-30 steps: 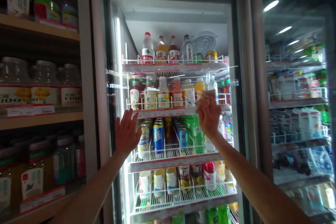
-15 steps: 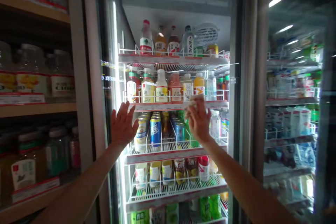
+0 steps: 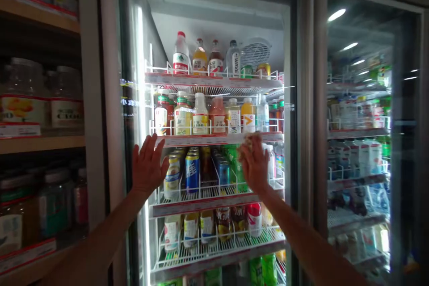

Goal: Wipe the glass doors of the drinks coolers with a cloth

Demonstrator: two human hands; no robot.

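Observation:
A glass door (image 3: pixel 214 18) of a lit drinks cooler stands in front of me. Against its left part my left hand (image 3: pixel 149 165) lies flat, fingers spread, holding nothing. Further right, my right hand (image 3: pixel 255 165) is raised at the glass with a crumpled pale cloth (image 3: pixel 253 139) under its fingertips; motion blurs the cloth's edges. Behind the glass, between the hands, are a blue can (image 3: pixel 192 172) and other cans. Above them a row of bottles includes an orange one (image 3: pixel 248 111).
Wooden shelves (image 3: pixel 40 144) with jars and bottles stand at the left. A second cooler door (image 3: pixel 362 62) with reflected lights is at the right. A metal frame (image 3: pixel 304 98) runs between the two coolers.
The view has shifted a little, so the shelves sit slightly lower and further left. My right hand with the cloth has moved slightly down; my left hand stays spread at the glass.

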